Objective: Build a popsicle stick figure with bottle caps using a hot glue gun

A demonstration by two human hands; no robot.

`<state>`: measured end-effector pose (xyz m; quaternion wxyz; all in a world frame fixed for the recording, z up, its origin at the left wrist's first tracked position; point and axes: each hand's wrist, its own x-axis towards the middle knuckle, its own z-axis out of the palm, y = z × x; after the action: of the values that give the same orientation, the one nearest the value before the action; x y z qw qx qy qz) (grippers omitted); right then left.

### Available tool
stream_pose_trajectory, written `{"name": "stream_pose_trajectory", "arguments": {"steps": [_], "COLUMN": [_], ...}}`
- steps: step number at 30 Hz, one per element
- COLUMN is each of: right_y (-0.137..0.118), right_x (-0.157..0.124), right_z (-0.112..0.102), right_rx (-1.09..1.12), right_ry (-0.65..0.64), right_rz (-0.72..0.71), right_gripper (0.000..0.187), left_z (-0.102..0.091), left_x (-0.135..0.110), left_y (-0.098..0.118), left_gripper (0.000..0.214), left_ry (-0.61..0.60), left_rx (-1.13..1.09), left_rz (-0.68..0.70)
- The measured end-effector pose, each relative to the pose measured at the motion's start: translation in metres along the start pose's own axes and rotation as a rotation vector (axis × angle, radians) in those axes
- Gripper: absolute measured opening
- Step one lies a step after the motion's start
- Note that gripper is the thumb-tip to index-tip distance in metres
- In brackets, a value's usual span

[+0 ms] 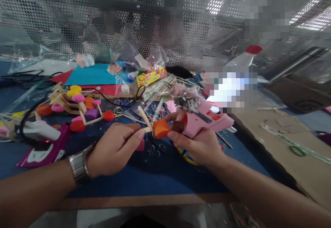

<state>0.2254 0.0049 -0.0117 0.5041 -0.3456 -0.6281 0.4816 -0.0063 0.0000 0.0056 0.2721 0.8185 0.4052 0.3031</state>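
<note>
Between the thumb and fingers of my left hand is a joined pair of wooden craft sticks, meeting at an angle. An orange bottle cap sits against the sticks' joint, pinched by the fingertips of my right hand. That same hand also holds a pink glue gun, with a tuft of greyish fluff or wrapping around its front part. Whether the cap is stuck to the sticks, I cannot tell. Left of my hands lies a stick-and-cap construction with several coloured caps.
A white plug or adapter with a red light rests on a purple packet. Behind are a yellow box, a pile of sticks and blue paper. Black cables cross the table. Cardboard lies right.
</note>
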Motion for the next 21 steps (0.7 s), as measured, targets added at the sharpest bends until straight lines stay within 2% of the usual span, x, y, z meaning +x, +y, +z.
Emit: {"name": "stream_pose_trajectory", "arguments": {"steps": [12,21], "right_y": [0.0030,0.0022], "right_x": [-0.0020,-0.0032], "right_z": [-0.0035,-0.0027], "right_rx": [-0.085,-0.071], "right_ry": [-0.010,-0.015], "right_rz": [-0.022,-0.009], "right_gripper": [0.034,0.034], "left_z": [-0.0016,-0.0007], "left_x": [0.0008,0.0007], "left_y": [0.0015,0.0006], "left_gripper": [0.041,0.042], "left_ry": [-0.037,-0.060], "left_rx": [-0.002,0.026], "left_rz": [0.004,-0.001]}}
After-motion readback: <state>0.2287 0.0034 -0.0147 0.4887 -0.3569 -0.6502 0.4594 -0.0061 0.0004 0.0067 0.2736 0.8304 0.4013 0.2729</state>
